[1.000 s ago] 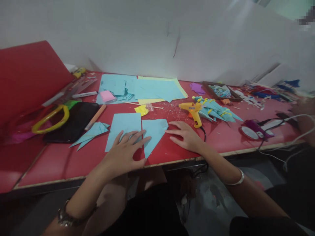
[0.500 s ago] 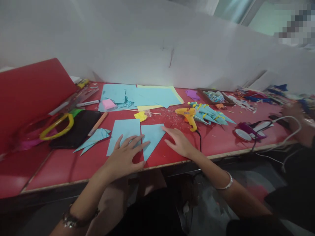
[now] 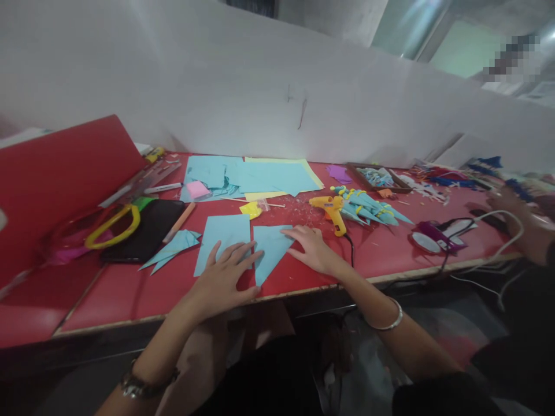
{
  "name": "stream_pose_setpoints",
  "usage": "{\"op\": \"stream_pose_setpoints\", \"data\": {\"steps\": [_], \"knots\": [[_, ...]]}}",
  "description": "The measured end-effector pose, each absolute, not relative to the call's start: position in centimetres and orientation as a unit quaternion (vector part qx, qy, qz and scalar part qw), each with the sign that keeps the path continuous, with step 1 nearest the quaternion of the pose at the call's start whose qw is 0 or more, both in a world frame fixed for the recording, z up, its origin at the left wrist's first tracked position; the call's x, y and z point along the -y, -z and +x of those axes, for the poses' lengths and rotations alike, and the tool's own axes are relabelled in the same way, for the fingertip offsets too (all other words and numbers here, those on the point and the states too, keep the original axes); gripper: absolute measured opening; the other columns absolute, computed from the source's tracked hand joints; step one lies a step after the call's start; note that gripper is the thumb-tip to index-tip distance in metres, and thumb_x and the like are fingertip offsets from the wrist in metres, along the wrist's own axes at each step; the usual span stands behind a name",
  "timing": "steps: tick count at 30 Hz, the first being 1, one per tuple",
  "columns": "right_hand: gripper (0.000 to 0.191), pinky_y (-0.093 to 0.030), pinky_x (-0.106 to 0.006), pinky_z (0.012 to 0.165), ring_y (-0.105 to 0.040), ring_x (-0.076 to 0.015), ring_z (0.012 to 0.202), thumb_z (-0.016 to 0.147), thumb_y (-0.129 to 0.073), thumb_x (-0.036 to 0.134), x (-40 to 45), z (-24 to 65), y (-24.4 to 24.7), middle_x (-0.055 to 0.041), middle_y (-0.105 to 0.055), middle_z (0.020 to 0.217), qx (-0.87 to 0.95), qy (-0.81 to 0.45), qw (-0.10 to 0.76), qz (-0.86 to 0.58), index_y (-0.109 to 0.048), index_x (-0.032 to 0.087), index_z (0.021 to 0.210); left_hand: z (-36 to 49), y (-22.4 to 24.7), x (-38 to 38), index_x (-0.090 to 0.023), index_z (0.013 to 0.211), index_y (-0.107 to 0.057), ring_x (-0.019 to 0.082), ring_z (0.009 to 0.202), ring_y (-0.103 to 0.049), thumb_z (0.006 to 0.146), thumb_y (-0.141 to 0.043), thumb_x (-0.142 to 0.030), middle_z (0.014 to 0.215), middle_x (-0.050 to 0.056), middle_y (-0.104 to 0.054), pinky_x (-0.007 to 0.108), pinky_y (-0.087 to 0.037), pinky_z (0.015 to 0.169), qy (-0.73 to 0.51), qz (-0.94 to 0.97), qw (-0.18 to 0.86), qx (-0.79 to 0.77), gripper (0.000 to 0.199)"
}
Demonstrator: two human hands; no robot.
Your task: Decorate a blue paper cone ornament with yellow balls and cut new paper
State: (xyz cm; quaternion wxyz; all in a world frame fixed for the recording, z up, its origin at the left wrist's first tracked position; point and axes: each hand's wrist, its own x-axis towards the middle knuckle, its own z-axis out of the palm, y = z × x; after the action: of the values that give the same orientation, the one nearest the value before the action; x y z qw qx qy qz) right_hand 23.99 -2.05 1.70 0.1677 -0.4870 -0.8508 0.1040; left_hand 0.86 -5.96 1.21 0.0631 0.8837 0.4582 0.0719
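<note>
My left hand (image 3: pixel 223 283) lies with fingers spread over the lower part of a light blue paper sheet (image 3: pixel 225 232), its fingertips reaching the left edge of a blue triangular piece (image 3: pixel 269 249). The triangular piece lies flat, tapering toward the table's front edge. At its upper right corner, the fingertips of my right hand (image 3: pixel 314 249) touch the paper, fingers apart. Left of the sheet lie pointed folded blue pieces (image 3: pixel 173 249). A yellow glue gun (image 3: pixel 332 211) rests beyond my right hand.
On the red table (image 3: pixel 130 294) are a black phone-like slab (image 3: pixel 147 237), stacked blue sheets (image 3: pixel 277 176), blue cones (image 3: pixel 368 207), a tray (image 3: pixel 401 186) of scraps and a purple device (image 3: pixel 437 237) with cables. Another person's hand (image 3: pixel 515 219) is at the far right.
The view has shifted slightly. My right fingertips have come onto the upper right corner of the triangular piece; my left hand stays spread on the paper.
</note>
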Motion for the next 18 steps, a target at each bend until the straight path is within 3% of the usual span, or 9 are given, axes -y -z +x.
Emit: {"op": "stream_pose_setpoints", "data": {"steps": [6,12,18], "knots": [[0.034,-0.035,-0.030,0.073,-0.049,-0.0151,0.076,0.075,-0.049,0.011,2.1,24.4,-2.3,-0.0038,-0.056,0.082,0.804,-0.236,0.201,-0.508,-0.053,0.016,0.108,0.8,-0.8,6.2,-0.031,0.127,-0.035,0.025,0.122,-0.033,0.076,-0.043,-0.050,0.135,0.004,-0.038,0.054,-0.009,0.102,-0.109,0.877,0.053,-0.464,0.055],[0.031,-0.034,-0.023,0.060,-0.039,-0.0094,0.060,0.073,-0.046,0.011,2.1,25.5,-3.4,0.0025,-0.047,0.072,0.744,-0.383,0.293,-0.462,-0.050,0.017,0.104,2.3,-1.4,6.4,-0.023,0.117,-0.046,0.026,0.115,-0.039,0.074,-0.053,-0.033,0.128,0.009,-0.045,0.046,-0.023,0.099,-0.179,0.863,-0.079,-0.465,0.045],[0.032,-0.036,-0.023,0.059,-0.041,-0.0085,0.061,0.073,-0.048,0.014,4.3,24.1,-5.5,0.0026,-0.047,0.073,0.706,-0.428,0.353,-0.441,-0.046,0.018,0.104,4.1,-3.0,6.5,-0.021,0.111,-0.051,0.021,0.088,-0.054,0.082,-0.045,-0.024,0.113,0.006,-0.058,0.033,-0.039,0.070,-0.202,0.839,-0.234,-0.447,0.030]]}}
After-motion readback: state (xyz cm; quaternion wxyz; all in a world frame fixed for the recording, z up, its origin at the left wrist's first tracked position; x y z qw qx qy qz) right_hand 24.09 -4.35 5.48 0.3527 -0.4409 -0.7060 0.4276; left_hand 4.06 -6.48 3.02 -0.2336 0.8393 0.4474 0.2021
